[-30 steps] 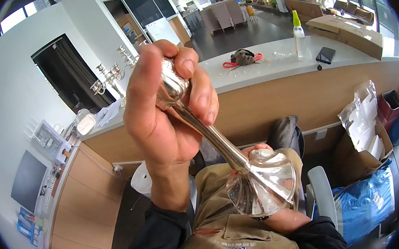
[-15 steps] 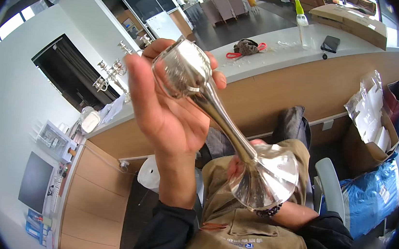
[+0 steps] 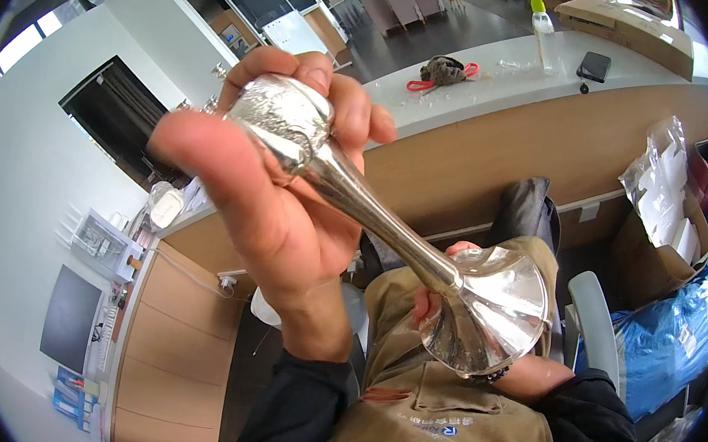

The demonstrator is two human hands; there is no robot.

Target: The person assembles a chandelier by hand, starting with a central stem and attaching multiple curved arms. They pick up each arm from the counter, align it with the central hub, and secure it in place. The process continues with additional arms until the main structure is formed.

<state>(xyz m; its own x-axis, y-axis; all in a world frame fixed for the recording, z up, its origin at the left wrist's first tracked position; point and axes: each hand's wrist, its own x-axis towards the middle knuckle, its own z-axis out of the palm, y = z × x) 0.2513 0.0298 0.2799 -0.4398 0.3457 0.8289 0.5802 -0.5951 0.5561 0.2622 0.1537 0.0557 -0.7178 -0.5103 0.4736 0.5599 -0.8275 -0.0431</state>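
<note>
A shiny silver candlestick (image 3: 384, 226) lies slantwise across the view, its rounded cup at upper left and its flared, fluted base at lower right. My left hand (image 3: 271, 230) is curled around the cup, with several fingers over the far side and the thumb stretched out on the near side. Behind the base, my right hand (image 3: 426, 305) supports it by the lower stem. The base hides most of that hand; only fingertips and the wrist with a dark bead bracelet show. A brown apron (image 3: 392, 354) covers my lap beneath the candlestick.
On the white counter (image 3: 505, 94) ahead are a dark cloth (image 3: 444, 71) with red-handled scissors, a green-topped bottle (image 3: 541, 42) and a black phone (image 3: 594, 67). Silver candelabra arms (image 3: 219, 71) show behind my left hand. At right stand an open carton (image 3: 658, 240) and a blue plastic-wrapped bundle (image 3: 669, 340).
The cup end has tipped down and left, while the base has shifted slightly right. My left fingers have closed further over the cup, and the thumb has swung left.
</note>
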